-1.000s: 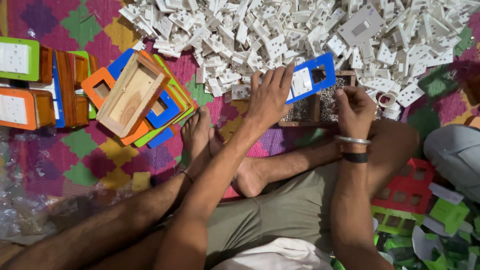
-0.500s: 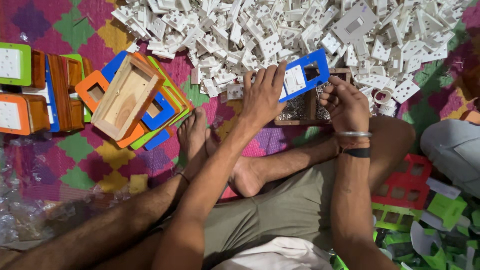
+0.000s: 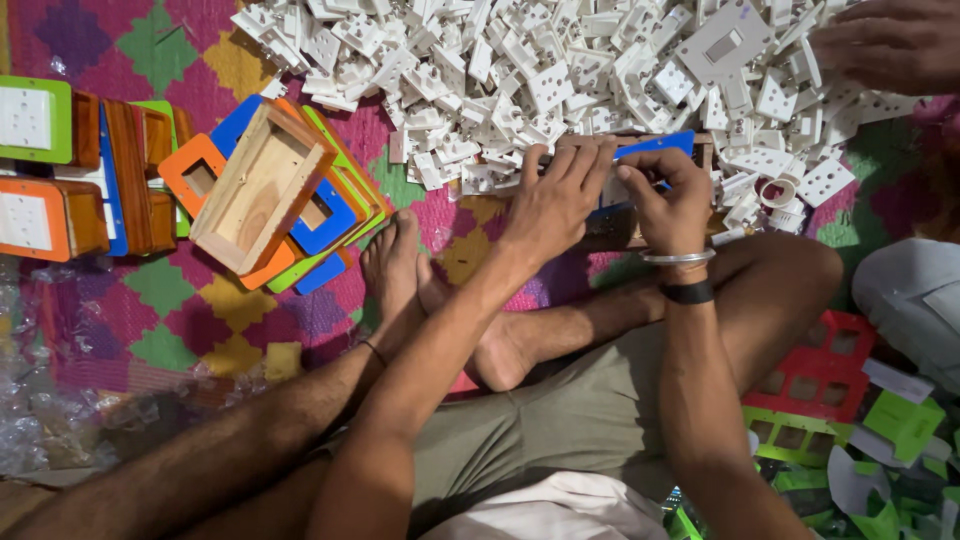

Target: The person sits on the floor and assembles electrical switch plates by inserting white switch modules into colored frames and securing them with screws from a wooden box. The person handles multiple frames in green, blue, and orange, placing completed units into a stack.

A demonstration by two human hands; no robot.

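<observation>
Both hands press on a blue plate (image 3: 655, 148) lying over a wooden box (image 3: 640, 225): the left hand (image 3: 555, 200) lies flat, fingers spread across it, and the right hand (image 3: 665, 195) curls its fingers onto the plate's right part. Just beyond lies a heap of white socket parts (image 3: 520, 70). Far right, another person's hand (image 3: 885, 40) rests on the heap. At left an open wooden frame (image 3: 262, 185) tops coloured plates (image 3: 330, 215).

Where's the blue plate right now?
In the head view, upper centre-right: the blue plate lies on a wooden box, under both the left hand and right hand, against the pile of white parts.
</observation>
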